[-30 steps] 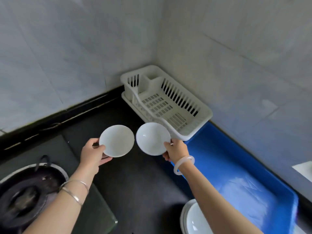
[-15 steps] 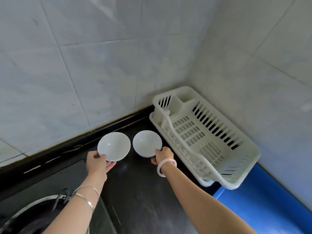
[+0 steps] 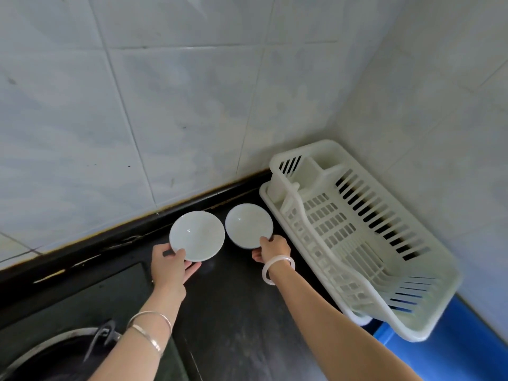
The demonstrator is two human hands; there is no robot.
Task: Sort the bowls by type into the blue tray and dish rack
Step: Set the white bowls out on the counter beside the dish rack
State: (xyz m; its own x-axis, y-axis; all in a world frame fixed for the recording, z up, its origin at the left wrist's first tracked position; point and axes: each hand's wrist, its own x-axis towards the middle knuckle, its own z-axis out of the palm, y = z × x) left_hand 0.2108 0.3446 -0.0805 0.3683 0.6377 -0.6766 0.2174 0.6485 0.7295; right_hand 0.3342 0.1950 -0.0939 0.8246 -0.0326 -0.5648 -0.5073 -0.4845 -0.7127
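Observation:
My left hand (image 3: 170, 266) grips the near rim of a small white bowl (image 3: 197, 235). A second small white bowl (image 3: 248, 225) is held at its near rim by my right hand (image 3: 272, 248). Both bowls sit side by side low over the black counter, close to the tiled back wall, their insides turned toward me. The white slatted dish rack (image 3: 365, 237) stands just right of the right bowl, in the corner, with nothing inside. Only a corner of the blue tray (image 3: 445, 350) shows at the bottom right, behind the rack's near end.
A gas stove with a dark glass top (image 3: 90, 306) and a burner ring (image 3: 55, 353) lies at the lower left. Tiled walls meet in a corner behind the rack. Bare black counter (image 3: 236, 320) runs between my forearms.
Both hands carried the bowls forward to the back wall, left of the rack. The view tilted up, so the blue tray and the stacked dishes near me slid out of sight.

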